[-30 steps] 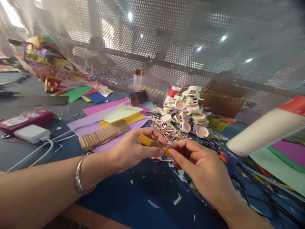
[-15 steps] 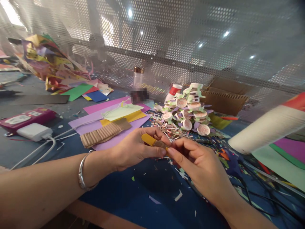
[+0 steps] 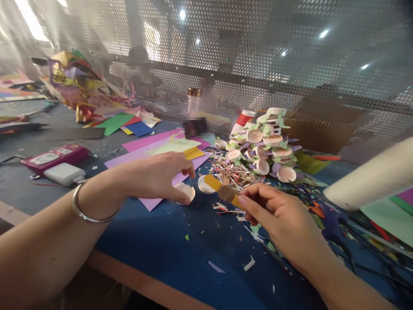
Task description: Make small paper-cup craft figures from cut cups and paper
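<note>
My right hand (image 3: 274, 219) pinches one end of a small strip (image 3: 228, 193), yellow at its ends with a brown cardboard piece across the middle. My left hand (image 3: 161, 176), with a silver bangle on its wrist, reaches over the table, thumb and fingers apart. Beneath its thumb lies a white round piece (image 3: 186, 193); whether the thumb touches it I cannot tell. A second white disc (image 3: 205, 185) is partly behind the yellow tip of the strip. Purple paper (image 3: 151, 203) lies under and behind the left hand.
Stacked white discs with paper tabs (image 3: 261, 165) stand behind paper shreds (image 3: 226, 168). A white roll (image 3: 371, 170) is at the right, near a dark blue tool (image 3: 334, 221) with cords. At left lie a magenta box (image 3: 58, 158) and a white charger (image 3: 64, 173).
My left hand has let go of the yellow and brown strip and moved left, its fingers spreading. My right hand keeps the strip. Two white round pieces now show between the hands.
</note>
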Available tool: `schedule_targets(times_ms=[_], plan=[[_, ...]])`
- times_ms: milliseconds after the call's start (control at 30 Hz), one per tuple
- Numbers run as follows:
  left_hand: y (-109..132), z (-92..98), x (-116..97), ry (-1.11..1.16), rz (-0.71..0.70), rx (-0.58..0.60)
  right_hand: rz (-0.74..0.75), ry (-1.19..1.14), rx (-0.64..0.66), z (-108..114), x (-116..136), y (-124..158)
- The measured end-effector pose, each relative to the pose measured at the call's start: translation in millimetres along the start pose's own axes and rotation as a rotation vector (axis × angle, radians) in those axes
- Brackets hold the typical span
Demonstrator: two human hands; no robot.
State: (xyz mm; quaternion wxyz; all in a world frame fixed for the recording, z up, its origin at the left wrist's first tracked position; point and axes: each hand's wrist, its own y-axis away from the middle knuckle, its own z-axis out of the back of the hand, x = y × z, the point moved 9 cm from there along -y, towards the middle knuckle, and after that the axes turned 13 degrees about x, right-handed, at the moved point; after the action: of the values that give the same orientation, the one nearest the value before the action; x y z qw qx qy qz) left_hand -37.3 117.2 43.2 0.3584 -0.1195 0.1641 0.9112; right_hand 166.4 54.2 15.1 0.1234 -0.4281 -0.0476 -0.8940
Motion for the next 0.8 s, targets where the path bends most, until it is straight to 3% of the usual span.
schedule_targets(times_ms=[233,400,567,800], plan=[[-5,-19.1,6,-0.078,0.071,0.135,-0.005,-0.014,0.003,-1,-1,0],[-4,-14.2,1,-0.019,0.049,0.083,0.059,0.092,-0.072,4,8,5],[-4,-16.3,-10,0.146,0.012,0.084,0.251,0.238,-0.228,10,31,17],[-9,-22.4,-24,0.375,-0.182,0.049,0.503,0.467,-0.243,-2,60,26]])
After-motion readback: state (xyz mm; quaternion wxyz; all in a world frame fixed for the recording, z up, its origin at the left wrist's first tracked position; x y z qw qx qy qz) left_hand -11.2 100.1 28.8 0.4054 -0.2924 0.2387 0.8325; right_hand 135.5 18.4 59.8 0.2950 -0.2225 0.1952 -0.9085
